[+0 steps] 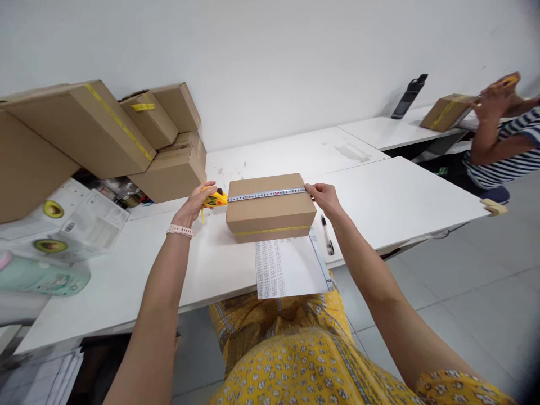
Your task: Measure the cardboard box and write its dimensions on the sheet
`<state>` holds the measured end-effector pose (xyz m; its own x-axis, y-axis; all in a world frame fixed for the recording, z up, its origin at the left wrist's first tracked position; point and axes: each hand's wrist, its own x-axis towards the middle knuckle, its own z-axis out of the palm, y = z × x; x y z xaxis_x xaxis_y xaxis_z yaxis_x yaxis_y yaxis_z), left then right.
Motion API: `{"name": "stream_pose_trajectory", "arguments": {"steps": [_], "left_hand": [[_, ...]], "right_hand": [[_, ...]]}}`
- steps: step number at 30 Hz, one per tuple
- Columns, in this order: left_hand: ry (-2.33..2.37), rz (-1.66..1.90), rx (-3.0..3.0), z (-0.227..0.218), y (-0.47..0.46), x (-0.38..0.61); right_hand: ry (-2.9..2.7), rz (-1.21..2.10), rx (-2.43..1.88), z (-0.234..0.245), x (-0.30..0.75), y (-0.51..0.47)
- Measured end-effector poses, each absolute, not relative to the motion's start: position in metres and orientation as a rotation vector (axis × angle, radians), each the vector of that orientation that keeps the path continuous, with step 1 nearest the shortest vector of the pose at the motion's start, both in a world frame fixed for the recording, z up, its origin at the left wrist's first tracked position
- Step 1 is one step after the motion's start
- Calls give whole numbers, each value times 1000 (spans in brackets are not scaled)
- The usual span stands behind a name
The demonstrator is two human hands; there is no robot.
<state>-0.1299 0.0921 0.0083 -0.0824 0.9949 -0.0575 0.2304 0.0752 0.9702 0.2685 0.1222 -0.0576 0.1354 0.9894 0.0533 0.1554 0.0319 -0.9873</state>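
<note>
A closed cardboard box (270, 211) with a yellow strip along its front side lies on the white table in front of me. My left hand (197, 201) is wrapped round a yellow tape measure (216, 198) at the box's left end. The pulled-out blade (265, 194) stretches across the top of the box. At the right top edge, my right hand (324, 197) pinches the blade's free end. Under the box's front sticks out a printed sheet (291, 270) with columns of small text. A black and clear pen (327, 235) lies to its right.
Several cardboard boxes (169, 169) are stacked at the left by the wall. Nearer are white cartons with avocado pictures (80, 225) and a mint-green bottle (46, 274). At the far right, a co-worker in a striped shirt (510, 146) handles another box (447, 111) beside a dark bottle (409, 97).
</note>
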Motion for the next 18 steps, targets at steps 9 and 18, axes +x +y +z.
{"name": "stream_pose_trajectory", "arguments": {"steps": [9, 18], "left_hand": [[1507, 1129, 1351, 22, 85, -120], [1259, 1018, 1330, 31, -14, -65]], "right_hand": [[-1734, 448, -1883, -21, 265, 122], [-2033, 504, -1464, 30, 241, 111]]}}
